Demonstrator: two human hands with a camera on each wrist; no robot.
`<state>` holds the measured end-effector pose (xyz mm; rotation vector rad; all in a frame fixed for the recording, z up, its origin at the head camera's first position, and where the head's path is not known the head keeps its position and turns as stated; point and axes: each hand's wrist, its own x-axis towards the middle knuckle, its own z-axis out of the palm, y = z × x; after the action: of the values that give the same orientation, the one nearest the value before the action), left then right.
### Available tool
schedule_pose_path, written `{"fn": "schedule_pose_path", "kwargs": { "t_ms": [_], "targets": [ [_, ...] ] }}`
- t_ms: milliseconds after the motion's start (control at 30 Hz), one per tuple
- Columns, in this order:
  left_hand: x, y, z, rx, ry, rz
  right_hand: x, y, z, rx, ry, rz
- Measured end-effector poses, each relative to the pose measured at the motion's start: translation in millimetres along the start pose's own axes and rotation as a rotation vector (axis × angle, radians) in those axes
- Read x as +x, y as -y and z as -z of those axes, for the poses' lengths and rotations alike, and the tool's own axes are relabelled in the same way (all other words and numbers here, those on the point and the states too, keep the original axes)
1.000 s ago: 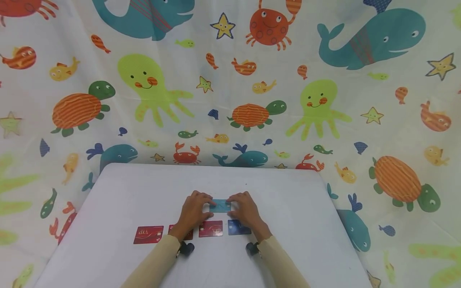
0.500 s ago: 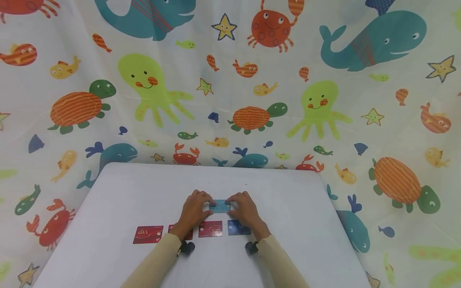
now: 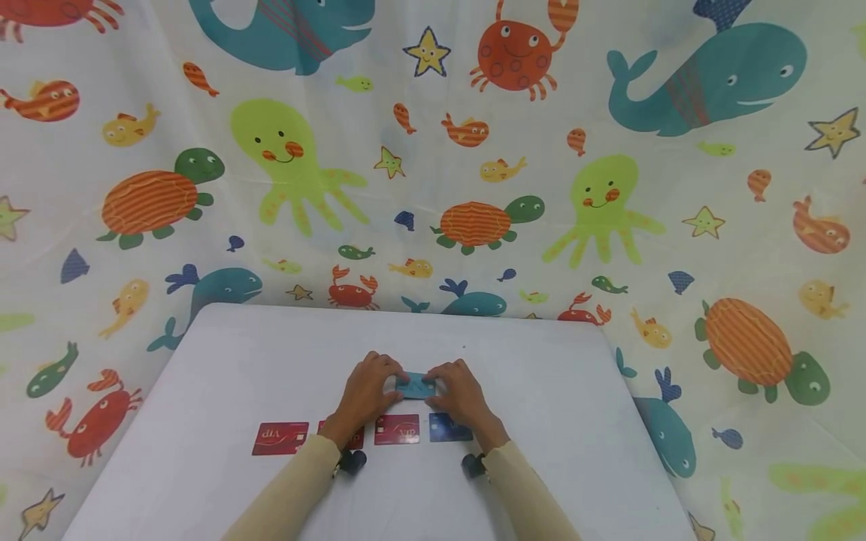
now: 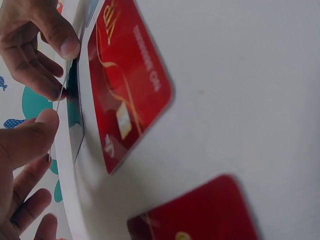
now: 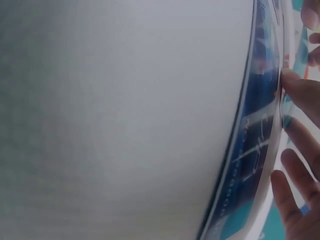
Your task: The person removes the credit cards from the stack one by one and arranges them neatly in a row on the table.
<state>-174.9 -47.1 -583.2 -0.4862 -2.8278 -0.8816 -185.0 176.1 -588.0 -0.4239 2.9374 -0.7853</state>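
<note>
A light blue card (image 3: 416, 385) is between my hands, beyond a row of cards. My left hand (image 3: 365, 392) pinches its left end, and my right hand (image 3: 463, 392) pinches its right end. Seen from the left wrist, the held card is a thin edge between both hands' thumbs and fingers. A teal, dark-topped surface (image 4: 75, 112) lies close beside it; I cannot tell whether it is a separate card. The dark blue card (image 3: 448, 427) lies below my right hand, partly covered by it. A red card (image 3: 397, 430) lies just left of that.
Another red card (image 3: 355, 438) is partly hidden under my left wrist, and one marked VIP (image 3: 280, 439) lies farther left. All lie on a white table (image 3: 541, 406). Behind it hangs a curtain (image 3: 419, 180) printed with sea animals.
Both hands keep hold of the light blue card. My left hand has shifted slightly up and to the right, and the card looks slightly tilted now. The cards in the row stay put.
</note>
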Motion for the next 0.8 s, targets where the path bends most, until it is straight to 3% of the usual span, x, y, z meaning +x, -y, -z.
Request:
{"fn": "schedule_pose_path", "kwargs": {
  "t_ms": [433,800],
  "targets": [
    [-0.3,1.7,0.6,0.009,0.027,-0.01,-2.6,1,10,0.053,-0.032,0.019],
    [-3.3,-6.3,2.4,-0.071,0.017,-0.007,-14.0,-6,20,0.055,-0.059,0.065]
  ]
}}
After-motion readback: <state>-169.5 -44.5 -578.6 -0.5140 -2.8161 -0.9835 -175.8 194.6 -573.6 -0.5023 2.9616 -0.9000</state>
